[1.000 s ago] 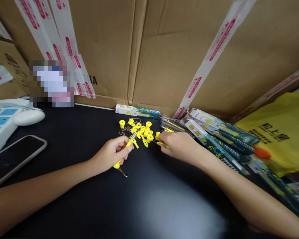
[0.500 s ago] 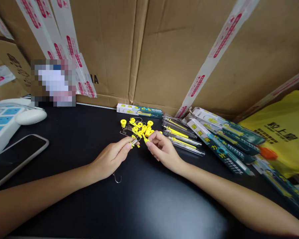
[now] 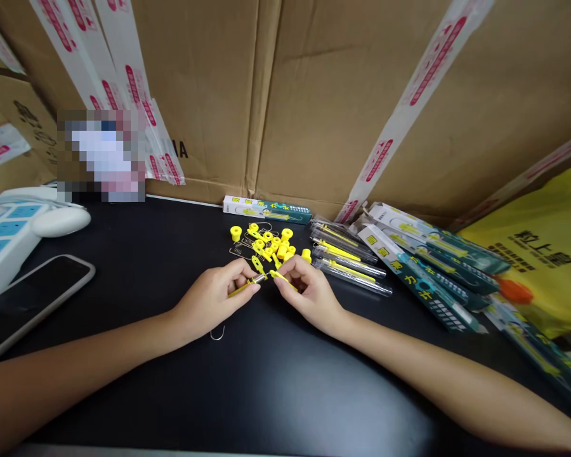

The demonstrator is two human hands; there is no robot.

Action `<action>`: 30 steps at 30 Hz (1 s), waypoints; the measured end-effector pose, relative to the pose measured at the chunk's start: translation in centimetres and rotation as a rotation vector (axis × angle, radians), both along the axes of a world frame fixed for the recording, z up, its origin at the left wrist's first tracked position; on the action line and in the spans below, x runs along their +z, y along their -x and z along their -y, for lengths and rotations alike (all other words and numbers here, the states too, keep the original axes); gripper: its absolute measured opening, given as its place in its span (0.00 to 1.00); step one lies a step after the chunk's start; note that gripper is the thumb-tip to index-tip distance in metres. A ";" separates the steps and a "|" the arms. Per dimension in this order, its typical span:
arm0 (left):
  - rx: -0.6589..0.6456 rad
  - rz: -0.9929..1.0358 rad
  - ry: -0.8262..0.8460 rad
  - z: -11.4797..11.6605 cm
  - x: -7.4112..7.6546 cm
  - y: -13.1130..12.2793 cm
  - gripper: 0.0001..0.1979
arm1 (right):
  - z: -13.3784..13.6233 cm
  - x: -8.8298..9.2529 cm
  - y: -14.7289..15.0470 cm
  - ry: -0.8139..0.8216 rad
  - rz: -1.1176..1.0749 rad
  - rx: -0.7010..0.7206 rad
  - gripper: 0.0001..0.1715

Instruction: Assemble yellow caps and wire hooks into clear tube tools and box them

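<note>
Left hand [image 3: 214, 298] clamped on a slim yellow rod [image 3: 239, 291], silvery-ended, aimed at two o'clock; right hand [image 3: 314, 295] pinching a yellow clip [image 3: 282, 278], ten o'clock!

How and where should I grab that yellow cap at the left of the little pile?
Probably pinch the yellow cap by its sides, just below the wide rim, from the left: it stands rim-up on a narrower body, and the other yellow parts lie to its right.

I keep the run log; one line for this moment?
left hand: holding yellow rod | right hand: pinching yellow piece | ahead: loose yellow parts
</note>
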State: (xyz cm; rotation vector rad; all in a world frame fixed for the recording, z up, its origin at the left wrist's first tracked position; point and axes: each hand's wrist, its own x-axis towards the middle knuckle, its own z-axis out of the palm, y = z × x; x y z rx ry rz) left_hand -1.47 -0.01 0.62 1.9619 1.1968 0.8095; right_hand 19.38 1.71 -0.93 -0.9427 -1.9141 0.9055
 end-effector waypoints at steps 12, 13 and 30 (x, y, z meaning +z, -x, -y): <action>0.032 -0.051 -0.036 0.2 0.0 -0.1 0.06 | 0.2 -0.3 0.1 -0.204 0.092 -0.039 0.05; 0.036 -0.045 -0.032 0.3 0.0 -0.1 0.06 | 0.3 -0.3 0.1 -0.235 0.112 -0.046 0.05; -0.075 0.200 0.340 0.4 0.6 -0.7 0.14 | 0.4 -0.4 0.2 -0.416 0.309 -0.043 0.04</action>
